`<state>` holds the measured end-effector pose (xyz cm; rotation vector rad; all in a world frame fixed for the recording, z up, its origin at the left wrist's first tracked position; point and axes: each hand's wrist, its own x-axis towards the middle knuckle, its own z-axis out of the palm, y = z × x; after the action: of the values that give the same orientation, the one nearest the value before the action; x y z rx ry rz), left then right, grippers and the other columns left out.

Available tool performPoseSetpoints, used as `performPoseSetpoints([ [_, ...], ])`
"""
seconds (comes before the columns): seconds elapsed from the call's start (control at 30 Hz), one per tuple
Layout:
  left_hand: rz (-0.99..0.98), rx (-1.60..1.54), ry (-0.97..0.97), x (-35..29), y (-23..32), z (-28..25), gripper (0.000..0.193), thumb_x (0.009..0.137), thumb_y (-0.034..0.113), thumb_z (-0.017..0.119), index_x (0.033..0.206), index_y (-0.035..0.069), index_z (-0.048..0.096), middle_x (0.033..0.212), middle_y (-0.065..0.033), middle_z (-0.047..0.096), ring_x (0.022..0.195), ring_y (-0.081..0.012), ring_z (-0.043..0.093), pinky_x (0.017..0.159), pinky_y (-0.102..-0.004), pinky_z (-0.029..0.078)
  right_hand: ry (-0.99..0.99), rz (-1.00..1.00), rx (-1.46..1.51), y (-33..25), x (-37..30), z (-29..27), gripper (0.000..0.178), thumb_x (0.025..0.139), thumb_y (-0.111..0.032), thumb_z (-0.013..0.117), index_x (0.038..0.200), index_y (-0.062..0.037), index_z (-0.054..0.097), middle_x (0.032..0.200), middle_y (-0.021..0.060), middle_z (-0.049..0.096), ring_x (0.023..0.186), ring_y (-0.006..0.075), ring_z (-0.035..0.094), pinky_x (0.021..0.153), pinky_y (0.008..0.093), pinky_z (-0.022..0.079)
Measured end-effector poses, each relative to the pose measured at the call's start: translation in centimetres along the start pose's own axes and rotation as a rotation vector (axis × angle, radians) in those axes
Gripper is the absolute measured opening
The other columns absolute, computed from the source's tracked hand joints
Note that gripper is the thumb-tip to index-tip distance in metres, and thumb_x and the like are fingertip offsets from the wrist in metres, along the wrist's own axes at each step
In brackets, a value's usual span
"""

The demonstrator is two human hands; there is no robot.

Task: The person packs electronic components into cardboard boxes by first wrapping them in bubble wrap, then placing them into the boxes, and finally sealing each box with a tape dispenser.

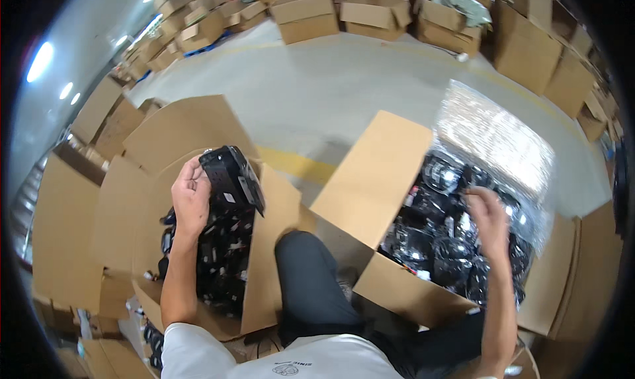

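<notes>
My left hand [191,197] is closed round the edge of a black flat-sided article [228,177] with a small white label, held up over the left cardboard box. I cannot make out its exact kind. Below it, the left box [271,273] holds a heap of dark articles [221,263] with small pale tags. Over the right cardboard box [374,174] my right hand [489,220] is lowered, its fingers curled in at the plastic-wrapped black articles [453,250]. Whatever is between those fingers is too small and blurred to name.
A sheet of clear bubble wrap [493,137] hangs over the right box's far side. Raised flaps stand around both boxes. My knee [307,253] is between them. Open cartons [304,18] line the far side of the grey floor [317,81], with stacked cartons at far left and right.
</notes>
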<state>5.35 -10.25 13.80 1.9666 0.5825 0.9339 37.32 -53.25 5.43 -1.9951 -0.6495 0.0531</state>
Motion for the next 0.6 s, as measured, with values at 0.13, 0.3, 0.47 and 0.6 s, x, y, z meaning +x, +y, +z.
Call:
performPoseSetpoints([
  [0.13, 0.024, -0.343, -0.146, -0.8, 2.2, 9.7, 0.025, 0.105, 0.018, 0.048, 0.117, -0.002, 0.057, 0.101, -0.0125, 0.063, 0.094, -0.0237, 0.066, 0.086, -0.0380, 0.057, -0.677, 0.168, 0.506, -6.5, -3.2, 7.3, 0.046, 0.102, -0.028, 0.060, 0.137, 0.0000, 0.052, 0.124, 0.0149, 0.066, 0.114, 0.0218, 0.064, 0.097, 0.0341, 0.052],
  [0.3, -0.523, -0.959, -0.883, -3.5, 3.3, 19.8, 0.051, 0.101, 0.037, 0.055, 0.134, -0.001, 0.051, 0.117, -0.0206, 0.063, 0.100, -0.0335, 0.066, 0.088, -0.0466, 0.058, -0.450, -0.356, 0.498, -8.3, -5.7, 6.7, 0.107, 0.080, -0.031, 0.086, 0.156, 0.0019, 0.018, 0.152, 0.0220, 0.036, 0.142, 0.0299, 0.036, 0.117, 0.0406, 0.032],
  [0.47, -0.453, -0.921, -1.214, -6.4, 8.5, 26.7, 0.046, 0.095, 0.012, 0.069, 0.137, 0.001, 0.053, 0.121, -0.0064, 0.065, 0.112, -0.0140, 0.062, 0.092, -0.0302, 0.055, -0.470, -0.150, 0.923, -5.7, -7.3, -0.8, 0.116, 0.069, -0.021, 0.094, 0.156, 0.0002, 0.020, 0.141, 0.0160, 0.052, 0.129, 0.0233, 0.052, 0.111, 0.0379, 0.042],
  [0.6, -0.729, -0.961, -1.147, -8.9, 10.4, 30.6, 0.045, 0.096, 0.013, 0.067, 0.137, 0.001, 0.053, 0.120, -0.0060, 0.065, 0.113, -0.0141, 0.062, 0.093, -0.0318, 0.054, -0.351, 0.074, 0.981, -5.5, -10.0, -3.8, 0.085, 0.071, -0.008, 0.092, 0.142, 0.0019, 0.046, 0.117, 0.0095, 0.069, 0.101, 0.0142, 0.066, 0.095, 0.0330, 0.054],
])
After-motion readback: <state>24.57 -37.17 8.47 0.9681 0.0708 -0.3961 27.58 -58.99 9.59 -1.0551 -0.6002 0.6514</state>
